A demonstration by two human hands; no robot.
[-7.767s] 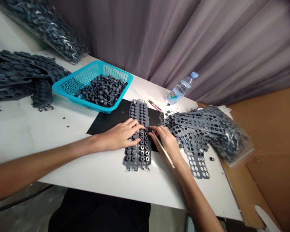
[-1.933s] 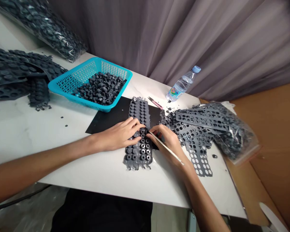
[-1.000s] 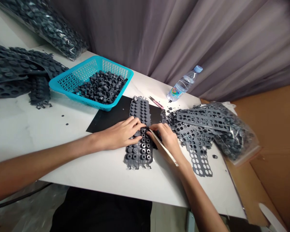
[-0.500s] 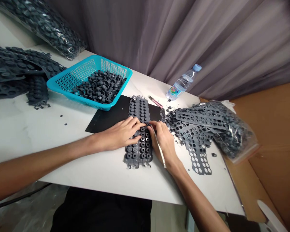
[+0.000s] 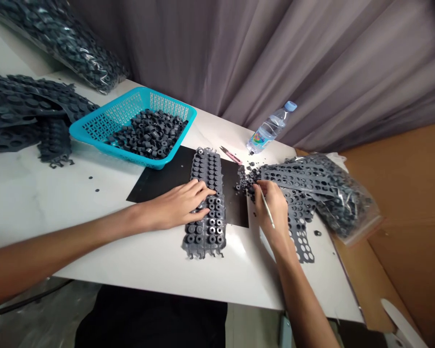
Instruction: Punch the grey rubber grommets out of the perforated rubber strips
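Dark grey, rubbery-looking and studded with rows of round caps and rings, a moulded sheet (image 5: 214,224) lies lengthwise at the centre of the head view. Its upper part crosses a black mat (image 5: 235,208); its lower end, with small hooked tabs, lies beyond the mat on the white tabletop (image 5: 130,263). From the left of the frame comes the left hand (image 5: 183,204), palm down, fingers loosely spread, thumb and forefinger resting on the caps at mid-sheet, closed around nothing. Right of centre, the right hand (image 5: 273,210) is apart from the sheet, its thumb and fingers drawn together on a slim pale tool (image 5: 267,208), which slants down over the hand. Whether the fingertips also pinch a scrap cannot be told.

Beside those fingertips is a scatter of small dark bits (image 5: 244,178), partly on the mat's right edge. Perforated grey sheets (image 5: 297,176) are heaped just right of them, against a clear plastic bag (image 5: 351,210) of dark pieces. Above the mat's right part lie pink-handled snips (image 5: 232,155), with a blue-capped water bottle (image 5: 270,129) nearby. Left of centre, a turquoise basket (image 5: 125,153) holds many short dark rings (image 5: 150,133). More studded sheets (image 5: 20,113) are stacked at the left edge, below a filled plastic sack (image 5: 76,50) in the upper left. A grey curtain (image 5: 257,58) hangs across the top.
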